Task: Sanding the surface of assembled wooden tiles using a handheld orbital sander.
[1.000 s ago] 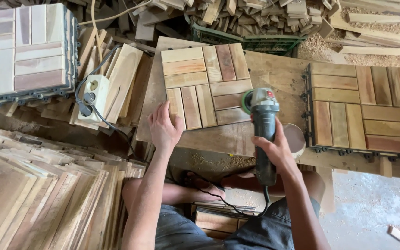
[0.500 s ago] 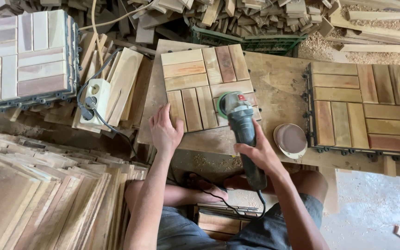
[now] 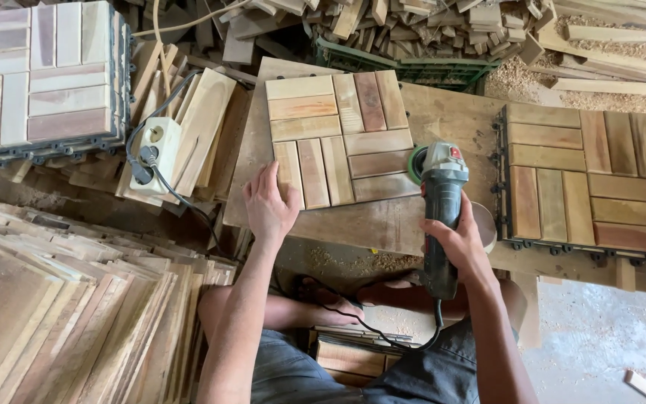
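- Hands apart: our left hand [image 3: 269, 203] lies flat, fingers spread, on the near-left corner of the wooden tile [image 3: 340, 139].
- Our right hand [image 3: 459, 241] is wrapped around the angle grinder [image 3: 440, 213]; its long axis runs away from us, disc touching the tile's right edge.
- Tile lies flat on the worktop [image 3: 454, 105], ahead, nearer the left hand.

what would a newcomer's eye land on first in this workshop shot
Probably the grey angle grinder in the right hand, its disc at the right edge of the square wooden tile in the middle of the bench. The left hand lies flat on that tile's near left corner. Beyond that, the finished tiles at the top left and at the right, and the heap of offcuts along the top.
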